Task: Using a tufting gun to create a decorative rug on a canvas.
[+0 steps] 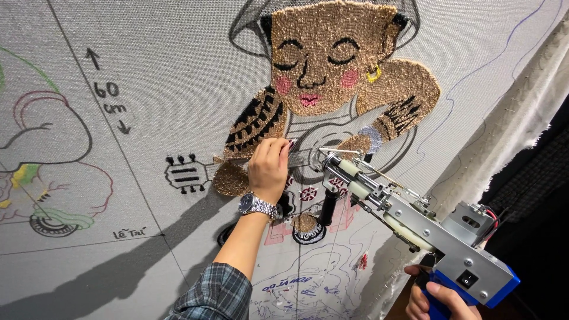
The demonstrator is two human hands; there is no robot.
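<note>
My left hand (268, 168), with a silver wristwatch (256, 205) and a plaid sleeve, rests fingertips against the grey tufting cloth (178, 77) just below the tufted brown arm of a figure (332, 59) playing a guitar. My right hand (441, 299) grips the blue handle of a metal tufting gun (409, 219). The gun's needle tip (323, 153) points at the cloth right beside my left fingertips, over the drawn guitar body. A black front grip hangs under the gun's barrel.
The stretched cloth carries other drawn outlines: a partly coloured sketch (41, 178) at the left, a tufted guitar head (186, 175), and pen lines below. The cloth's frayed white edge (515, 118) runs down the right, with dark space beyond it.
</note>
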